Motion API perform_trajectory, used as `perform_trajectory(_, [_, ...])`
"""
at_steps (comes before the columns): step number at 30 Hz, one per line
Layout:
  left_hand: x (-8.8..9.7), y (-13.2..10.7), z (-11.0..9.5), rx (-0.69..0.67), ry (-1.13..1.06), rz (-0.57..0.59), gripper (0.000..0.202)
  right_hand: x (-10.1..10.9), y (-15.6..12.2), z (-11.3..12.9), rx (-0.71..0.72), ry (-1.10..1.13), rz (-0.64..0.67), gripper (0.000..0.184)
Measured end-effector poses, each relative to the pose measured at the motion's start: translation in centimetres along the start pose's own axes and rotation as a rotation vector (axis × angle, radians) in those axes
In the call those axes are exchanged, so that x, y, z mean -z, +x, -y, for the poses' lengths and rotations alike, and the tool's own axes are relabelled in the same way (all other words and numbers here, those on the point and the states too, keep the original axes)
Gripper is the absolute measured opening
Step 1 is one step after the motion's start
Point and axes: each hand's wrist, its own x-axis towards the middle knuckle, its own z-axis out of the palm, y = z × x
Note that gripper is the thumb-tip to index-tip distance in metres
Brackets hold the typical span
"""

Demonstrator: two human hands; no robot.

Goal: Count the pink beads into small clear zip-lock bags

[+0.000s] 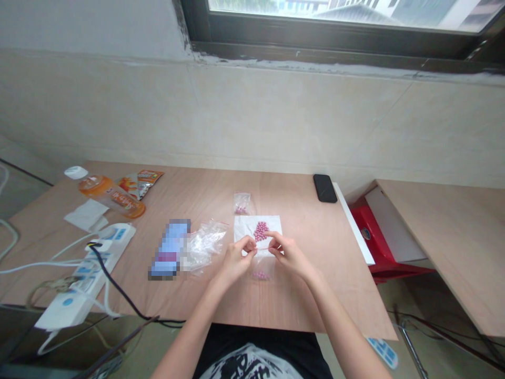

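A small clear zip bag (262, 266) with pink beads (261, 275) inside lies just in front of a white sheet of paper (240, 223). My left hand (241, 257) pinches the left end of the bag's opening, thumb and fingers together. At the right end, my right hand (287, 253) grips the same edge, its index finger stretched toward a cluster of loose pink beads (261, 231) on the paper. Behind the paper rests another small zip bag (242, 202) with a few pink beads in it. A pile of clear plastic bags (207, 245) lies to the left.
Left of the bags is a phone with a blurred screen (170, 250). Farther left are a power strip (90, 279) with cables, an orange drink bottle (114, 196), a tissue (86, 215) and a snack packet (142, 181). A black phone (325, 188) lies back right, near a red stool (371, 237).
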Motion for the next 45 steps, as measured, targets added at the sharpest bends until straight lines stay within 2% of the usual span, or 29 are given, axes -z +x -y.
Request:
perform_trajectory(3, [0.0, 0.0, -0.8, 0.025, -0.013, 0.057, 0.019, -0.4, -0.1, -0.4, -0.001, 0.005, 0.017, 0.036])
perform_trajectory(6, [0.0, 0.1, -1.4, -0.019, -0.02, 0.12, 0.025, -0.8, -0.1, -0.6, 0.011, 0.025, 0.012, 0.035])
perform_trajectory(10, [-0.6, 0.3, -1.2, -0.104, 0.037, 0.101, 0.011, -1.0, -0.2, -0.4, 0.024, 0.022, 0.005, 0.037])
perform_trajectory(16, [-0.9, 0.0, -1.1, -0.093, 0.031, 0.15, 0.012, -0.9, -0.6, 0.1, 0.017, 0.003, 0.033, 0.041])
perform_trajectory(19, [-0.8, -0.2, -1.4, -0.085, -0.003, 0.174, 0.024, -0.9, -0.8, 0.5, 0.012, 0.024, 0.034, 0.038])
perform_trajectory(22, [-1.1, -0.2, -1.2, -0.089, 0.015, 0.147, 0.013, -0.7, -0.8, 0.9, -0.007, 0.023, 0.031, 0.038])
perform_trajectory(26, [-1.4, -0.1, -0.9, -0.071, 0.037, 0.089, 0.011, -0.5, -0.8, 1.1, -0.028, 0.019, 0.019, 0.037])
perform_trajectory(31, [-0.8, -0.4, -0.8, 0.014, -0.123, 0.123, 0.033, -0.2, -1.1, 0.3, -0.036, 0.063, -0.005, 0.029])
perform_trajectory(37, [-0.7, -1.1, 0.5, 0.066, -0.187, 0.074, 0.023, -0.5, -1.0, -0.3, -0.094, 0.096, -0.03, 0.027])
perform_trajectory(39, [-0.2, -1.0, 0.5, 0.069, -0.187, 0.091, 0.029, -0.7, -1.0, -0.8, -0.121, 0.114, -0.064, 0.035])
perform_trajectory(41, [0.8, -0.8, 0.0, 0.068, -0.192, 0.097, 0.032, -1.0, -1.2, -1.9, -0.152, 0.105, -0.163, 0.041])
perform_trajectory(45, [3.9, 0.9, -1.4, 0.036, -0.163, -0.005, 0.027, -1.9, -1.9, -4.3, -0.2, -0.068, -0.441, 0.028])
